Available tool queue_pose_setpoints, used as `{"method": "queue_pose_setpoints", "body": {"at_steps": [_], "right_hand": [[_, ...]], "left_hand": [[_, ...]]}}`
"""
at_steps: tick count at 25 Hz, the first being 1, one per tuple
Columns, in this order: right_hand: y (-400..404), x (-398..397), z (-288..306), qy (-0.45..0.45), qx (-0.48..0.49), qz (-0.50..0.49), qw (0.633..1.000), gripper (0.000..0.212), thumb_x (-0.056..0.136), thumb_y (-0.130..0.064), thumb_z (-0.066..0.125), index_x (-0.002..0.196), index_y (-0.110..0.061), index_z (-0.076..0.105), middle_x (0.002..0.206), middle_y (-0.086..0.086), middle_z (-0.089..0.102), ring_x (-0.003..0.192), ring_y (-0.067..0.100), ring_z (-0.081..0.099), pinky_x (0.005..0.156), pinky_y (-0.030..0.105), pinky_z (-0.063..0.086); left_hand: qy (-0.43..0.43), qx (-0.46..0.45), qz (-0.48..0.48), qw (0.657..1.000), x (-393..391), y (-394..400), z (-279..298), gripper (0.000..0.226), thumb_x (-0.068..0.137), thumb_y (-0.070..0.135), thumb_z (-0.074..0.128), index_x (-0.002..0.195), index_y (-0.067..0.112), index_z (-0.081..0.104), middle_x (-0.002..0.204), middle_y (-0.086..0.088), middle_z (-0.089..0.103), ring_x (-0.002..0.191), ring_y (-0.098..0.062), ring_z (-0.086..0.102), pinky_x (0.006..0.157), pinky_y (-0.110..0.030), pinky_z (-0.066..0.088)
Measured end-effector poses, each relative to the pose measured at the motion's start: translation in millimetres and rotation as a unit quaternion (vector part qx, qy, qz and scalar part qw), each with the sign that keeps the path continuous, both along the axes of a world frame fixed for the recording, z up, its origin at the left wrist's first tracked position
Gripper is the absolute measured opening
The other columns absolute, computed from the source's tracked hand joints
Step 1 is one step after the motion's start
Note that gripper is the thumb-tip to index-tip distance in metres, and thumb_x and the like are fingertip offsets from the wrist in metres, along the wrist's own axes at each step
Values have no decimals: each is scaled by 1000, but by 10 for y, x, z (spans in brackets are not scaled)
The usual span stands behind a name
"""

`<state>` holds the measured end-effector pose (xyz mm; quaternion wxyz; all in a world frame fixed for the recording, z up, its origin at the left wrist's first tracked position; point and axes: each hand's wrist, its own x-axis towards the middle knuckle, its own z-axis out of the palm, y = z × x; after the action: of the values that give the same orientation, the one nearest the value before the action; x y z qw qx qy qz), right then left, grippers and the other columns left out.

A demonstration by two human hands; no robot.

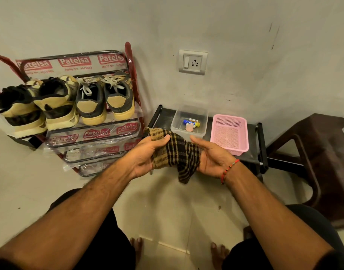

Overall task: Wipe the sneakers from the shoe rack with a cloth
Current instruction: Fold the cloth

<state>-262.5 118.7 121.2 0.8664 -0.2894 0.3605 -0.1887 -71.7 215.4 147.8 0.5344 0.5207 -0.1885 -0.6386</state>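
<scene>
Head view | step: readying cloth | left hand grips brown-and-black checked cloth, right hand open-palmed beneath | next: take one yellow-and-grey sneaker off red metal shoe rack

Checked cloth between both hands, sneakers on rack.

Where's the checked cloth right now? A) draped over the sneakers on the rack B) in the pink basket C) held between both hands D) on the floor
C: the checked cloth stretches between the left hand and the right hand, in front of the shoe rack, with all four sneakers still sitting on the rack, uncovered.
</scene>
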Motion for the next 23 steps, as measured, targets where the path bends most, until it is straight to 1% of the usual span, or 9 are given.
{"method": "queue_pose_setpoints", "body": {"at_steps": [3,7,9,13,15,16,19,21,23], "right_hand": [[-75,44,-6,-16,-87,-106,990,72,76,17,68,139,-13,50,125,25,64,106,34,67,85,44,60],[-70,12,36,144,-314,-168,923,51,77,10,75,120,-15,63,105,20,73,96,29,73,82,41,61],[-38,8,10,147,-335,-151,918,50,79,8,75,121,-16,62,105,20,73,97,30,73,80,41,61],[-12,-18,-50,121,-305,-12,945,82,74,20,70,141,-23,48,111,8,71,100,16,70,84,33,59],[-53,-61,-64,255,-397,24,881,63,79,9,74,132,-20,58,78,-7,70,73,1,64,78,23,56],[-95,-88,-56,302,-433,14,849,49,80,1,77,123,-20,65,67,-5,64,66,4,61,78,26,56],[-210,-191,67,324,-481,-42,813,22,78,-15,82,98,-21,76,84,5,72,86,18,67,86,30,56],[-232,-260,140,358,-548,-10,756,18,77,-24,83,94,-20,78,96,-2,69,89,13,61,75,18,48],[-250,-353,195,373,-568,5,734,15,77,-27,84,89,-23,76,100,-6,64,85,9,56,69,16,41]], "left_hand": [[-81,37,21,996,145,-21,-3,32,91,7,68,122,11,66,105,-8,77,93,-21,75,78,-38,63],[-194,11,56,979,275,-8,-51,69,86,-1,72,144,27,48,107,-11,76,102,-26,73,89,-48,60],[-227,-45,45,972,189,-6,-52,56,89,-4,68,136,25,60,109,-11,75,102,-23,73,87,-47,61],[-229,-79,65,968,91,-35,-8,41,89,0,69,125,19,71,110,-2,75,101,-15,73,84,-39,63],[-225,-71,46,971,153,-46,-17,45,87,0,71,127,20,69,111,-1,74,102,-14,72,89,-40,61],[-271,-65,23,960,182,-40,-20,47,86,2,73,128,22,68,113,0,73,104,-13,71,92,-39,60],[-513,-51,-59,855,210,-51,-90,39,88,15,75,126,23,69,116,5,71,107,-7,63,97,-33,55],[-598,-52,-80,795,181,-75,-141,24,91,21,72,115,23,74,107,6,68,100,-4,57,94,-32,52],[-659,-45,-77,747,140,-134,-178,21,89,34,74,108,27,75,112,5,53,104,-8,43,90,-32,47]]}}
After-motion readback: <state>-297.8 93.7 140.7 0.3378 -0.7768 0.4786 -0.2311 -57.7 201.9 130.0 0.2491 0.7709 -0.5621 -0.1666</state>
